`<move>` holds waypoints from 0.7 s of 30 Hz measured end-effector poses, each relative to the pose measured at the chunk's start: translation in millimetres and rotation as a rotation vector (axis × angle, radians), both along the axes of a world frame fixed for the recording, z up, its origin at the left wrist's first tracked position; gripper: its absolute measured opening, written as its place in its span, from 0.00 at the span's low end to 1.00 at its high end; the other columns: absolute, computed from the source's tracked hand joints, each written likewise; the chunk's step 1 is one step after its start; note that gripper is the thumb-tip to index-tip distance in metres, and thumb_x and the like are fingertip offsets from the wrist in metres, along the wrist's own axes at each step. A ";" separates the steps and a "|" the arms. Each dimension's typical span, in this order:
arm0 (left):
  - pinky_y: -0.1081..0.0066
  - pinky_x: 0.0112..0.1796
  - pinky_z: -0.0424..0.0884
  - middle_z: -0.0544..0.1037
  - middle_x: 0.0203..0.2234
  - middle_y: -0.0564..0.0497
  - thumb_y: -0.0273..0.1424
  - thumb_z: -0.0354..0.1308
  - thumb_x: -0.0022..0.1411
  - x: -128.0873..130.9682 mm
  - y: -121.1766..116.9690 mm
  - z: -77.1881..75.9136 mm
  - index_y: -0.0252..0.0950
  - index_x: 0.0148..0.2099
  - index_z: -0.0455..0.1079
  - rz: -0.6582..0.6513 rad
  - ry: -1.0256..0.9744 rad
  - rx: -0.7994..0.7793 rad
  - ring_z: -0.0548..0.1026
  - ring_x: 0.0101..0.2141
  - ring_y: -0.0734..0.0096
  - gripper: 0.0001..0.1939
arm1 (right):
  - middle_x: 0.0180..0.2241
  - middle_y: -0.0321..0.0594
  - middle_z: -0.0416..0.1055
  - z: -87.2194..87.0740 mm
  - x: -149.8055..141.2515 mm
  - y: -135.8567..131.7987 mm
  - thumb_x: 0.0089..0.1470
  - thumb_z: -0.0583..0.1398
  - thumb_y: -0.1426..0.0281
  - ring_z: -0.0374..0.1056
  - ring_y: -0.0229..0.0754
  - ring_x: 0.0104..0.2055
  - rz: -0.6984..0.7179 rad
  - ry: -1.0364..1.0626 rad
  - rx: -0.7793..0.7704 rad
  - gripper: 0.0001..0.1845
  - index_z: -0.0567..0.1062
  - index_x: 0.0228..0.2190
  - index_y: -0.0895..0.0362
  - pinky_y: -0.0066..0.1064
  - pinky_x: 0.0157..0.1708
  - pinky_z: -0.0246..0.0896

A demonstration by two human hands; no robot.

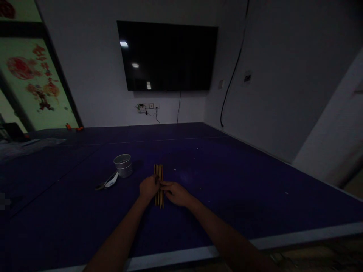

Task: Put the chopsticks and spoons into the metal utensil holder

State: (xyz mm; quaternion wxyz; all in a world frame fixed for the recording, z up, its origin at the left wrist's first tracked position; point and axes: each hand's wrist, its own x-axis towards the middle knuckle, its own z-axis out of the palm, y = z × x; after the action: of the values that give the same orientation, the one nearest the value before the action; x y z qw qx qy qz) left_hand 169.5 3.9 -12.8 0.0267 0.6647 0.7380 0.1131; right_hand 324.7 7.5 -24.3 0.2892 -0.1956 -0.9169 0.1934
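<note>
While slim yellow-brown sticks (159, 198) lie side by side on broad, flat, dark purple surface (184, 226), left hand (149, 187) and right hand (176, 193) meet over bundle's middle. Fingers of both touch sticks; whether clamped or merely resting, cannot tell in dim light. Gathering looks done: sticks close together, pointing away from person. Ends uneven, so evening up seems left; no tie visible. Round grey metal cup (124, 170) stands upright to left, white spoon (111, 180) just beside it, both untouched

Head-worn view, facing forward and slightly down, purple surface (241, 181) near, wall-mounted television (170, 56) beyond
</note>
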 end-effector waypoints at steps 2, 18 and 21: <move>0.70 0.35 0.67 0.77 0.37 0.45 0.41 0.42 0.61 0.9 0.5 0.6 0.40 0.47 0.67 0.012 0.009 0.003 0.75 0.39 0.63 0.19 | 0.50 0.38 0.66 0.2 -0.2 -0.4 0.45 0.50 0.82 0.64 0.40 0.50 -0.002 0.007 0.001 0.24 0.74 0.42 0.55 0.31 0.52 0.57; 0.70 0.35 0.67 0.77 0.36 0.42 0.44 0.39 0.61 0.5 -1.6 2.2 0.36 0.43 0.69 0.043 0.007 -0.008 0.75 0.39 0.62 0.23 | 0.53 0.41 0.63 -6.1 -1.0 5.3 0.49 0.51 0.79 0.59 0.41 0.55 -0.037 -0.018 0.024 0.25 0.68 0.49 0.55 0.35 0.55 0.54; 0.70 0.35 0.67 0.77 0.36 0.43 0.44 0.40 0.61 0.7 -2.7 3.9 0.37 0.41 0.70 0.020 0.013 -0.022 0.75 0.38 0.62 0.22 | 0.53 0.44 0.63 -9.5 -1.0 7.6 0.52 0.53 0.75 0.57 0.43 0.56 -0.048 -0.043 0.057 0.21 0.68 0.49 0.57 0.36 0.55 0.54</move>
State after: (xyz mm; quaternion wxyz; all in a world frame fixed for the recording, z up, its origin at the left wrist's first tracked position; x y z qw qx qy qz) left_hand 170.2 1.3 -8.9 0.0282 0.6575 0.7461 0.1007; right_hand 323.7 15.1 -33.8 0.2794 -0.2133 -0.9231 0.1562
